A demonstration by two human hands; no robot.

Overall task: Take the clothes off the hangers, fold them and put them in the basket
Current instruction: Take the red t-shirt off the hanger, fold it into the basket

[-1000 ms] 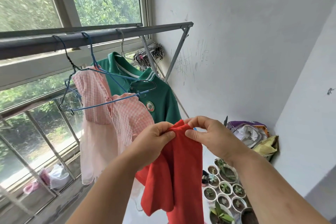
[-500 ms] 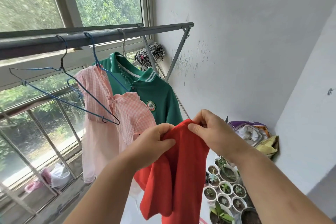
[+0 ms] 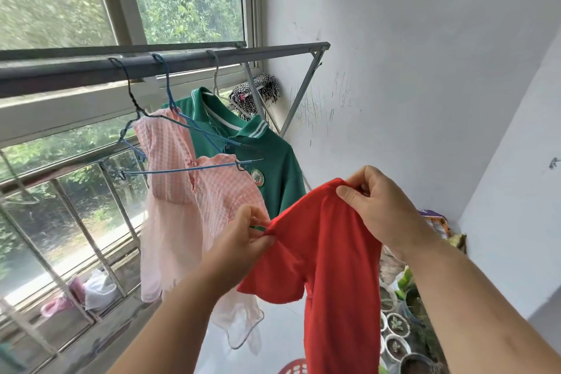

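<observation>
Red shirt (image 3: pixel 331 267) hangs limp, creased; left hand (image 3: pixel 243 240) and right hand (image 3: pixel 376 206) pinch its top edge.

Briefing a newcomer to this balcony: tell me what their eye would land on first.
First comes the bright red shirt in the foreground, held up by its top edge between the left hand and the right hand. Behind it, a pink checked dress and a green polo shirt hang on hangers from the grey rail by the window. Small potted plants sit on the floor at lower right.
</observation>
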